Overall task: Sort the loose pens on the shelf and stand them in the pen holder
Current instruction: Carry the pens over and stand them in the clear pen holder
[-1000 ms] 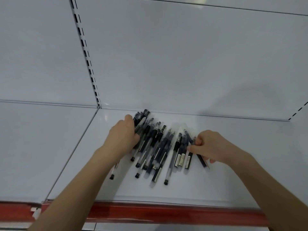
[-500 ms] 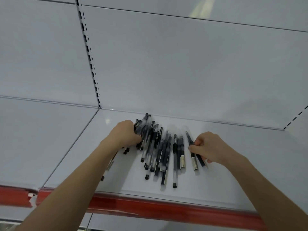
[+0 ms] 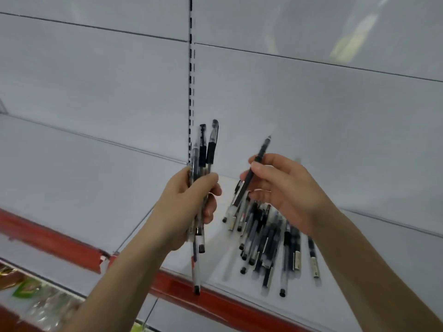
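Mid-frame, the left hand [image 3: 191, 204] wraps its fingers round a bunch of pens [image 3: 209, 152], upright, likely to keep them together. Beside it the right hand [image 3: 285, 188] pinches one black pen [image 3: 263, 149]. Behind, lower right, loose pens [image 3: 268, 238] lie on the white shelf [image 3: 407, 250]. No pen holder shows.

White panels [image 3: 311, 128] flank a slotted upright [image 3: 190, 92].
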{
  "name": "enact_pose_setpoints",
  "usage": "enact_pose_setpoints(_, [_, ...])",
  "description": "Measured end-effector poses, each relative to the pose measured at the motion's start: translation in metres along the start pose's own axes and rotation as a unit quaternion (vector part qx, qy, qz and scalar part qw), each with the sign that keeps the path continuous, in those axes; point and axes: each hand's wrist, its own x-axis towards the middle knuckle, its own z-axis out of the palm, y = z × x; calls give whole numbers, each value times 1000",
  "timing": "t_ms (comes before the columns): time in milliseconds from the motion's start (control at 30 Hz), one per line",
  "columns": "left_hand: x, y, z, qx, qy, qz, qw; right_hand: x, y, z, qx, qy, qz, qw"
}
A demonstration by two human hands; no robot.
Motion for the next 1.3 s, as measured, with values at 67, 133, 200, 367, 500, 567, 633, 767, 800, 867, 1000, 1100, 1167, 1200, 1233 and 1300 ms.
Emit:
enact_pose_setpoints(67, [-13,4,-23,3,14,7,1000,8,0,29,-2,-35,-12,999])
enact_pose_setpoints(133, [-27,11,-48,0,9,10,1000,15,2,62,0,-62,-23,998])
enact_pose_setpoints(200, [-42,19,-80,2,13,17,1000,22,6,101,11,-87,-23,996])
enact_pose_setpoints(367, [-81,26,-192,57,110,39,992,39,21,226,39,-130,-29,990])
enact_pose_setpoints(500, [-120,35,-296,76,176,38,981,55,43,343,49,-141,-49,988])
enact_pose_setpoints(567, [-135,40,-343,68,210,30,975,62,52,395,61,-163,-43,984])
enact_pose_setpoints(633, [-148,43,-388,34,261,18,964,71,60,440,81,-172,-27,981])
enact_pose_setpoints(767, [-162,46,-468,-72,346,-7,936,109,72,513,75,-162,1,984])
enact_pose_setpoints(800, [-163,46,-486,-100,356,-13,929,121,75,530,66,-163,8,984])
enact_pose_setpoints(867, [-160,47,-521,-147,371,-24,916,145,82,561,41,-165,20,985])
enact_pose_setpoints(1000, [-140,53,-592,-192,396,-25,898,197,96,627,9,-173,22,985])
enact_pose_setpoints(1100, [-113,62,-646,-206,424,18,882,242,102,671,-9,-177,2,984])
enact_pose_setpoints(1167, [-92,70,-682,-204,436,40,876,275,107,698,-28,-179,-12,983])
enact_pose_setpoints(1200, [-83,73,-698,-205,437,49,874,291,108,709,-41,-180,-21,983])
enact_pose_setpoints(1233, [-75,74,-714,-206,436,50,875,307,110,720,-50,-177,-28,983])
enact_pose_setpoints(1300, [-62,79,-740,-205,435,59,875,334,113,738,-65,-169,-39,983])
